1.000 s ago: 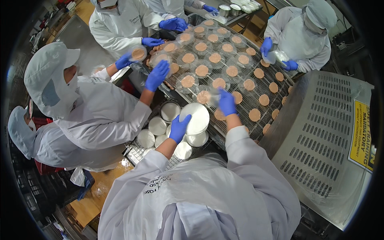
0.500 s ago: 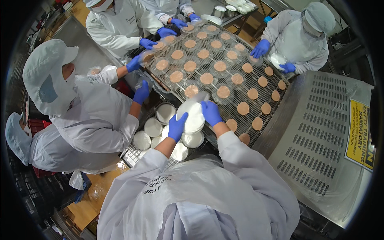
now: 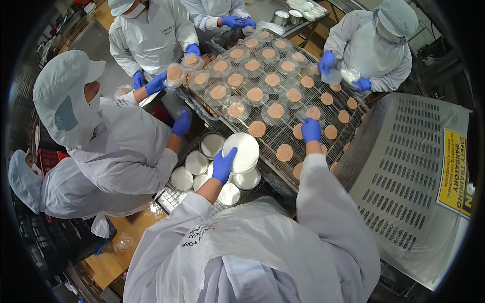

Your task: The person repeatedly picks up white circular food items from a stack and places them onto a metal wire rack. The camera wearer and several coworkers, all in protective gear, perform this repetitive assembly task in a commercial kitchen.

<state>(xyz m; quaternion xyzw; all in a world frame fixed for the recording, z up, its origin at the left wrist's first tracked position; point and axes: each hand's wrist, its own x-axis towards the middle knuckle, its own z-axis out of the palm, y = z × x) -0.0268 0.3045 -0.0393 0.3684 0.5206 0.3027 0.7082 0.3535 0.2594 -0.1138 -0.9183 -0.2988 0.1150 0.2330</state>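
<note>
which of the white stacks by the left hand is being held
The stack in the left hand, with the thumb over its top. It partly hides the others clustered around it, and no hand is on those.

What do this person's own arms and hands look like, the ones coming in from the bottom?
The left hand and right hand both wear snug, bright blue gloves ending around the wrist. Loose, whitish sleeves stop short of the gloves. No cables or markings are visible on either.
</note>
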